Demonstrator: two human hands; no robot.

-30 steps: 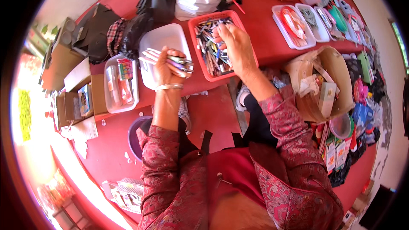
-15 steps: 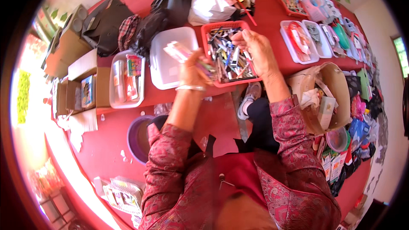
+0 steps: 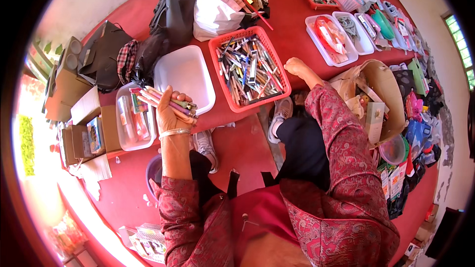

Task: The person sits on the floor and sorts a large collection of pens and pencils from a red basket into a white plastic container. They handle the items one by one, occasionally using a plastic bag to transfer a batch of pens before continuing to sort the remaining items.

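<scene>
My left hand point(image 3: 170, 113) grips a bundle of pens and pencils point(image 3: 163, 100) over the near left corner of an empty white tray point(image 3: 185, 74). A bangle circles that wrist. My right hand point(image 3: 296, 66) is closed into a loose fist just right of a red basket point(image 3: 217, 49) packed with several pens and markers point(image 3: 250, 69), and nothing shows in its fingers. Both sleeves are red patterned fabric.
A clear tub point(image 3: 132, 118) of stationery sits left of the white tray, with cardboard boxes point(image 3: 74, 113) beyond. Dark bags point(image 3: 163, 24) and a white plastic bag point(image 3: 217, 7) lie behind. More white trays point(image 3: 336, 37) and a brown paper bag point(image 3: 381, 89) are to the right.
My right hand has left the red basket and pulled back to its right side. My left hand, still gripping the pens, has shifted toward the white tray's near left corner.
</scene>
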